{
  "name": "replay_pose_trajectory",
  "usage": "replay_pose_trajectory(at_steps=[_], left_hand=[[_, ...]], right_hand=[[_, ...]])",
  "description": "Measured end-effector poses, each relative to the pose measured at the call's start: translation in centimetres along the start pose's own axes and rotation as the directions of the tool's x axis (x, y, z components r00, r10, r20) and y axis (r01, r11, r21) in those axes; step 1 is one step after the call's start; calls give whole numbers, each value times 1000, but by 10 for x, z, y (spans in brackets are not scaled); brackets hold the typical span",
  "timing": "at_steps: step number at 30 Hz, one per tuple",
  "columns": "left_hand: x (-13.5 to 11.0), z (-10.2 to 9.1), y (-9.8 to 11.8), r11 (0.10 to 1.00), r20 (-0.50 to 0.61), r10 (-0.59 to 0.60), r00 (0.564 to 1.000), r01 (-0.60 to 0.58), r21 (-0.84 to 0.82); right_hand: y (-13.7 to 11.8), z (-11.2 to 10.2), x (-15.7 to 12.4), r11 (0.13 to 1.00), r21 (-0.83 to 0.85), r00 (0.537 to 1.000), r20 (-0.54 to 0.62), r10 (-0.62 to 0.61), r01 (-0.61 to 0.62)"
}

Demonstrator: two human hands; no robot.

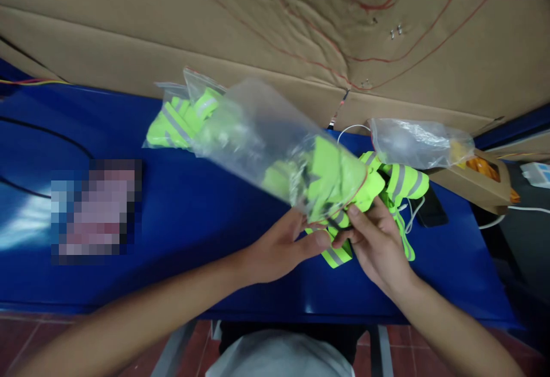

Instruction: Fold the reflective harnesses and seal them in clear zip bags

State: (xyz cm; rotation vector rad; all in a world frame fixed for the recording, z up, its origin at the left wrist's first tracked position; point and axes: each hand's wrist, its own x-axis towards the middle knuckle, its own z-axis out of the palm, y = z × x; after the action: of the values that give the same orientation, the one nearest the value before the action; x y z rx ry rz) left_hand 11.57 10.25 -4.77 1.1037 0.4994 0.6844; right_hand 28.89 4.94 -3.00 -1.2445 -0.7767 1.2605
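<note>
A clear plastic bag is lifted at a slant above the blue table, its mouth toward me. A folded neon-yellow vest with grey reflective stripes sits half inside that mouth, its lower end hanging out. My left hand pinches the bag's opening edge with thumb and fingers. My right hand is closed on the vest and the bag's edge from the right. More neon-yellow vests in bags lie on the table behind the lifted bag.
A loose pile of yellow vest fabric lies right of my hands. An empty clear bag rests on a cardboard box at the right. Cardboard sheeting backs the table. White cables and a dark phone lie near the right edge.
</note>
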Motion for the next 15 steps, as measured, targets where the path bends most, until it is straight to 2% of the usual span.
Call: replay_pose_trajectory(at_steps=[4,7,9,11,13,15], left_hand=[[7,-12,14,990,-234,93,968,-64,127],[11,-19,15,964,-232,211,950,-162,212],[11,-21,13,921,-251,305,919,-218,321],[8,-21,11,827,-225,430,874,-282,486],[5,-19,11,672,-121,557,822,-360,647],[2,-18,10,537,-26,628,778,-409,738]], right_hand=[[-6,-7,2,994,109,991,-135,16,-1],[-6,-7,1,987,155,988,-139,67,-45],[-6,-5,1,982,181,987,-137,85,-59],[-5,-4,4,968,237,982,-148,121,-83],[-4,-4,8,944,305,971,-157,178,-124],[-4,-4,11,918,355,962,-135,235,-175]])
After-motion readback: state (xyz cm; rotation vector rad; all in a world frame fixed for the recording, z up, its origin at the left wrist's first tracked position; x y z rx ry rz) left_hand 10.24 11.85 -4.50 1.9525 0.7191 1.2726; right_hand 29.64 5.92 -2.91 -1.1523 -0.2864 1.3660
